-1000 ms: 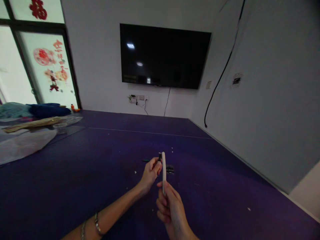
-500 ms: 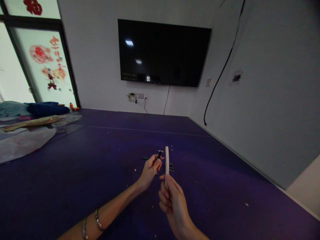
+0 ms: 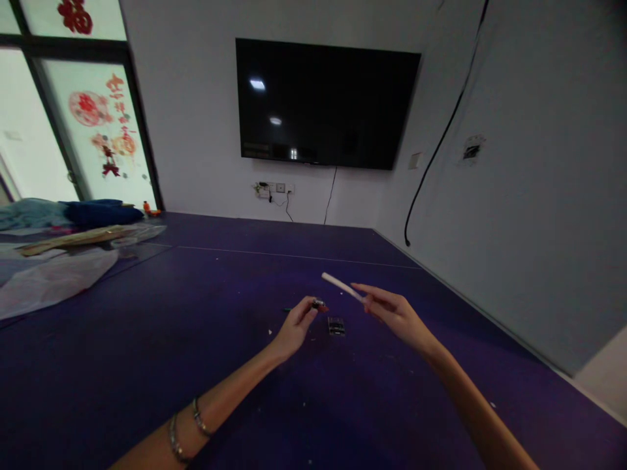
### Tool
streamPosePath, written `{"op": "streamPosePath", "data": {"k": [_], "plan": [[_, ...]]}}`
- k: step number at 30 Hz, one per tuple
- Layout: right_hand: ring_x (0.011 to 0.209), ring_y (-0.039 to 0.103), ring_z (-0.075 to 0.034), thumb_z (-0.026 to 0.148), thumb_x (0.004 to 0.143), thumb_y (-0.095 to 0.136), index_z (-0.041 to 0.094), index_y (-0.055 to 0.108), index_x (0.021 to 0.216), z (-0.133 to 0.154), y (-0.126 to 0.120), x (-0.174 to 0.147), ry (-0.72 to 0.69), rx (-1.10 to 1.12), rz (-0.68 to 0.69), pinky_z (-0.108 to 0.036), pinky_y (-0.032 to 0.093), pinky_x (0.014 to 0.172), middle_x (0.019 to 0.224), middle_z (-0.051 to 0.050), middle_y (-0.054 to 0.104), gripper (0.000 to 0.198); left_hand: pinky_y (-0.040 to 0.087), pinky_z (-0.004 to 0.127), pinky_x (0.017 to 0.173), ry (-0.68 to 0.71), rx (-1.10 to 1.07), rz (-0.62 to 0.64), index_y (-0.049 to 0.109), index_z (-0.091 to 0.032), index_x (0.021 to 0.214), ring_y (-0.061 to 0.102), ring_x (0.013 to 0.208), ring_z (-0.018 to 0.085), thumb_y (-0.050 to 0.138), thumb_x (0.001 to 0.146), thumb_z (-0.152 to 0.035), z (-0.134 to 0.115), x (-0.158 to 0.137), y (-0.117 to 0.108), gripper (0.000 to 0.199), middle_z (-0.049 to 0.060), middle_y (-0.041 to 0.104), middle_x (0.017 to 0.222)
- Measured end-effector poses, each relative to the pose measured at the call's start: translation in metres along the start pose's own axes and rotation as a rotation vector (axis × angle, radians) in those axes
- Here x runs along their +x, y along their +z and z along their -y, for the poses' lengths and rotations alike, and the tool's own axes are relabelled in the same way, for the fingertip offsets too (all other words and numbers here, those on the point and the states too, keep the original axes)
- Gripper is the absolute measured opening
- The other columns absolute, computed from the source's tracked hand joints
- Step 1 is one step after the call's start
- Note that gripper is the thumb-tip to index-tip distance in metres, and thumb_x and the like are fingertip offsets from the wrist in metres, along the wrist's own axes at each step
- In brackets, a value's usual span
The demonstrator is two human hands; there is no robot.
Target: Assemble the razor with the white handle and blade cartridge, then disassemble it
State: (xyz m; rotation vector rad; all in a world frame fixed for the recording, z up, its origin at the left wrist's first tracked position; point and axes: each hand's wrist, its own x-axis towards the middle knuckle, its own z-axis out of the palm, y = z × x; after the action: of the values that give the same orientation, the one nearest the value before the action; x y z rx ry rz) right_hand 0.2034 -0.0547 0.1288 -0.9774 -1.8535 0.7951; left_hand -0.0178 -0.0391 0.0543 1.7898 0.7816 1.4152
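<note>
Left of the packet (image 3: 336, 326), your left hand (image 3: 295, 331) pinches a dark piece (image 3: 318, 303); your right hand (image 3: 398, 317), pinching one end, could drop the white stick (image 3: 340, 284).

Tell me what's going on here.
A person's left hand holds a small dark object, too small to identify. Their right hand holds a white stick at a slant, apart from that object. A small dark packet lies nearby on the purple surface.
</note>
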Motion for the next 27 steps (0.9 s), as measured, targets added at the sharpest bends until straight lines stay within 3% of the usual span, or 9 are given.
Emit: {"op": "streamPosePath", "data": {"k": [4, 10, 14, 17, 27], "plan": [[0.094, 0.058, -0.019, 0.033, 0.083, 0.051, 0.026, 0.066, 0.105, -0.0015, -0.0067, -0.0039, -0.106, -0.192, 0.126, -0.031, 0.043, 0.082, 0.105, -0.005, 0.066, 0.028, 0.036, 0.033, 0.091, 0.003, -0.002, 0.050, 0.057, -0.017, 0.097, 0.054, 0.098, 0.020, 0.041, 0.089, -0.034, 0.0007, -0.0012, -0.0008, 0.025, 0.006, 0.061, 0.099], [0.067, 0.060, -0.015, 0.034, 0.084, 0.050, 0.025, 0.067, 0.103, -0.0016, -0.0059, -0.0035, -0.203, -0.310, 0.209, -0.026, 0.044, 0.062, 0.081, -0.005, 0.070, 0.027, 0.038, 0.032, 0.087, -0.016, 0.030, 0.052, 0.055, -0.018, 0.097, 0.054, 0.095, 0.019, 0.042, 0.088, -0.035, 0.0028, -0.0024, -0.0031, 0.023, 0.005, 0.060, 0.097], [0.071, 0.060, -0.016, 0.034, 0.085, 0.049, 0.025, 0.066, 0.105, -0.0034, -0.0083, -0.0016, -0.233, -0.326, 0.160, -0.027, 0.044, 0.066, 0.087, -0.005, 0.070, 0.028, 0.037, 0.032, 0.088, -0.029, 0.036, 0.055, 0.055, -0.018, 0.098, 0.054, 0.095, 0.019, 0.042, 0.088, -0.034, 0.0025, -0.0035, -0.0035, 0.023, 0.006, 0.061, 0.098], [0.064, 0.058, -0.015, 0.034, 0.084, 0.050, 0.026, 0.067, 0.104, -0.0055, -0.0095, -0.0013, -0.217, -0.333, 0.208, -0.027, 0.043, 0.060, 0.079, -0.004, 0.070, 0.027, 0.038, 0.031, 0.087, -0.038, 0.042, 0.035, 0.054, -0.018, 0.095, 0.054, 0.093, 0.018, 0.042, 0.088, -0.034, 0.0014, -0.0040, -0.0030, 0.021, 0.005, 0.061, 0.095], [0.064, 0.057, -0.015, 0.033, 0.084, 0.050, 0.027, 0.067, 0.103, -0.0060, -0.0041, -0.0007, -0.229, -0.293, 0.153, -0.025, 0.042, 0.058, 0.081, -0.004, 0.070, 0.026, 0.037, 0.031, 0.086, -0.038, 0.024, 0.037, 0.054, -0.017, 0.095, 0.054, 0.093, 0.019, 0.041, 0.088, -0.034, 0.0022, -0.0036, -0.0023, 0.023, 0.006, 0.061, 0.094]]}}
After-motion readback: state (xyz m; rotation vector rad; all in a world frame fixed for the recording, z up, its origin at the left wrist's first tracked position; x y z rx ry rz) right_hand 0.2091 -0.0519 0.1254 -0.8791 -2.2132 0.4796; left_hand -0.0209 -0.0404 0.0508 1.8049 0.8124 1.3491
